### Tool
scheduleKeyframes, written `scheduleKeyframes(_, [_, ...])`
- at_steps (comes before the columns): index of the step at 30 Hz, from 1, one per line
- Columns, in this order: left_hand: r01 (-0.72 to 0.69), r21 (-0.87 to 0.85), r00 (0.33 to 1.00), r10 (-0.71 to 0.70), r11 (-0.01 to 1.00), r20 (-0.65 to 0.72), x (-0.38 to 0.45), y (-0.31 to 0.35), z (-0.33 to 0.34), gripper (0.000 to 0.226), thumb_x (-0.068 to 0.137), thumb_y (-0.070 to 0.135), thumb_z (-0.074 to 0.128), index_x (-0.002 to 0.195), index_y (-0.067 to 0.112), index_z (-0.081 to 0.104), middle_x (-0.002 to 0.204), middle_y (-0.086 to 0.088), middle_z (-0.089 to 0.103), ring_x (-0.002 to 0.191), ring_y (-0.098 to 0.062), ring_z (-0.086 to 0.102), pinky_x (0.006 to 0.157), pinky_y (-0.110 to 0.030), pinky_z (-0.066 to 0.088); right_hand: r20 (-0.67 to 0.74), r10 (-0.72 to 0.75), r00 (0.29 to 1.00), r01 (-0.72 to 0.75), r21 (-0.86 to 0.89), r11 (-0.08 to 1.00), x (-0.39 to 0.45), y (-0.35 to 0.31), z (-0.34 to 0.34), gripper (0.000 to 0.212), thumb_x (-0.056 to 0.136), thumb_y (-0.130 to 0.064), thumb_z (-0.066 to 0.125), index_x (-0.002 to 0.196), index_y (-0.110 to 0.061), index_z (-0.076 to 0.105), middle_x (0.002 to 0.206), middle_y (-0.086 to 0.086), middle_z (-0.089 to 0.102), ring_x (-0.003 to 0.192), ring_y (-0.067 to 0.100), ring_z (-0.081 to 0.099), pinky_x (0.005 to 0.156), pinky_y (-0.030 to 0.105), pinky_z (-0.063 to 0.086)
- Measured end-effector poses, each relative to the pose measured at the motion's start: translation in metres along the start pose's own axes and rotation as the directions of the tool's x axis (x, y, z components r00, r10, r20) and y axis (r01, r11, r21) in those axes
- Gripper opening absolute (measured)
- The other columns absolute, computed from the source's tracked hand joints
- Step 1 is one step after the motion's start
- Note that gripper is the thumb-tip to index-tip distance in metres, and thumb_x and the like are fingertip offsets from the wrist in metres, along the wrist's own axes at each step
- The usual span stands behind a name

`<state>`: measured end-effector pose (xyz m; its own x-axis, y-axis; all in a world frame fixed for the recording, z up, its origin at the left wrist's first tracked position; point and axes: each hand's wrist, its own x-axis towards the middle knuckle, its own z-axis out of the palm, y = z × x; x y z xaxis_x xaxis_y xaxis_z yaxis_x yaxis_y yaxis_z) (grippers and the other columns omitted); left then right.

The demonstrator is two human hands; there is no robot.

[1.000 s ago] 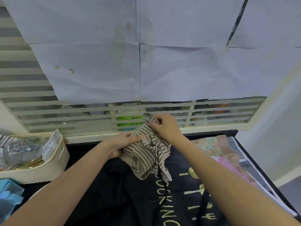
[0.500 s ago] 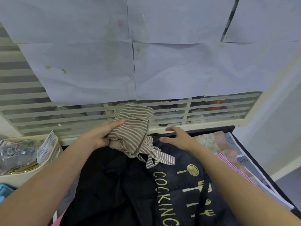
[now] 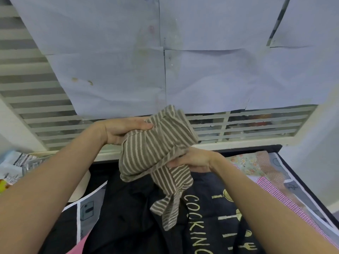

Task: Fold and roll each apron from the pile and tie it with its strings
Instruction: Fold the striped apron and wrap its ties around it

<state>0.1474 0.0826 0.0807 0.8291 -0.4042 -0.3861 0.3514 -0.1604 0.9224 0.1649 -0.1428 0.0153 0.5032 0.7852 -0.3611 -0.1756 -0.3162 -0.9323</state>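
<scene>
A rolled brown-and-white striped apron is lifted above the table, its tied strings dangling below. My left hand grips the roll's upper left end. My right hand holds it from the lower right, fingers curled under the fabric. Under the roll lies a black apron with yellow "COOKING" lettering, spread flat. A floral and red-checked apron lies at the right.
A white slatted window grille with paper sheets taped over it stands right behind the table. A cream basket with packets sits at the left. The table's right edge runs close to a wall.
My right hand, resting on the black apron half a second ago, has come up and taken hold of the striped roll. The roll has been raised and turned between both hands.
</scene>
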Motion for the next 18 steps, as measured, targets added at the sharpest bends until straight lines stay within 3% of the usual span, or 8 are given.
scheduleKeyframes(2, [0.008,0.0,0.992,-0.008,1.0,-0.128,0.004,-0.008,-0.004,0.089,0.022,0.051,0.093,0.101,0.021,0.066,0.101,0.0,0.073,0.088,-0.012,0.07,0.065,-0.021,0.055,-0.078,0.017,0.997,-0.016,0.011,1.0,-0.001,0.009,-0.004,0.024,0.086,-0.001,0.062,0.103,-0.019,0.063,0.1,-0.003,0.07,0.091,0.011,0.066,0.087,0.025,0.052])
scheduleKeyframes(4, [0.033,0.011,0.96,-0.029,0.999,-0.279,0.012,-0.022,-0.008,0.098,0.015,0.053,0.091,0.104,0.023,0.064,0.103,0.001,0.072,0.087,-0.011,0.07,0.062,-0.022,0.054,-0.12,0.071,0.99,-0.081,-0.078,0.994,-0.007,0.021,-0.009,0.009,0.085,-0.007,0.067,0.09,-0.015,0.067,0.08,-0.002,0.071,0.07,0.012,0.065,0.076,0.028,0.055])
scheduleKeyframes(5, [0.057,0.021,0.936,-0.046,0.998,-0.35,0.018,-0.029,-0.009,0.102,0.018,0.052,0.092,0.111,0.022,0.061,0.109,-0.003,0.07,0.091,-0.015,0.069,0.064,-0.025,0.054,-0.127,0.104,0.986,-0.12,-0.121,0.985,-0.011,0.026,-0.01,0.008,0.084,-0.007,0.068,0.08,-0.013,0.065,0.065,-0.002,0.066,0.057,0.01,0.059,0.069,0.028,0.053])
scheduleKeyframes(7, [0.098,0.013,0.876,-0.08,0.995,-0.475,0.029,-0.04,-0.007,0.096,0.048,0.041,0.089,0.131,0.016,0.049,0.123,-0.01,0.061,0.1,-0.023,0.064,0.069,-0.03,0.052,-0.134,0.171,0.976,-0.186,-0.109,0.976,-0.015,0.036,-0.013,0.017,0.084,-0.007,0.068,0.07,-0.01,0.059,0.048,-0.002,0.053,0.046,0.01,0.05,0.063,0.026,0.051])
scheduleKeyframes(9, [0.091,0.047,0.82,-0.048,0.995,-0.571,0.039,-0.047,-0.002,0.077,0.074,0.026,0.077,0.139,0.01,0.039,0.13,-0.012,0.054,0.105,-0.025,0.058,0.074,-0.032,0.05,-0.1,0.189,0.977,-0.19,0.001,0.982,-0.016,0.042,-0.017,0.013,0.085,-0.006,0.065,0.075,-0.006,0.057,0.052,0.002,0.054,0.049,0.011,0.052,0.065,0.028,0.053])
scheduleKeyframes(14, [-0.015,0.119,0.707,0.094,0.993,-0.701,0.048,-0.044,0.005,0.051,0.081,0.021,0.072,0.124,0.008,0.048,0.121,-0.01,0.056,0.097,-0.021,0.055,0.083,-0.032,0.045,-0.132,0.222,0.966,-0.198,0.169,0.965,-0.02,0.047,-0.028,0.012,0.085,0.007,0.058,0.083,-0.005,0.059,0.073,0.011,0.065,0.058,0.014,0.063,0.064,0.026,0.054])
scheduleKeyframes(16, [-0.085,0.063,0.688,0.104,0.994,-0.718,0.045,-0.04,0.002,0.044,0.081,0.021,0.072,0.118,0.01,0.049,0.113,-0.009,0.058,0.089,-0.018,0.057,0.075,-0.03,0.047,-0.229,0.247,0.942,-0.185,0.258,0.948,-0.022,0.052,-0.032,0.014,0.084,0.01,0.055,0.08,-0.003,0.061,0.069,0.011,0.067,0.058,0.014,0.065,0.059,0.024,0.054])
scheduleKeyframes(18, [-0.113,0.075,0.682,0.132,0.991,-0.719,0.042,-0.035,0.0,0.031,0.082,0.021,0.072,0.104,0.012,0.052,0.103,-0.006,0.059,0.079,-0.013,0.057,0.063,-0.027,0.046,-0.397,0.334,0.855,-0.173,0.388,0.905,-0.018,0.066,-0.038,0.012,0.083,0.012,0.053,0.084,0.002,0.059,0.073,0.014,0.067,0.055,0.016,0.066,0.053,0.026,0.056])
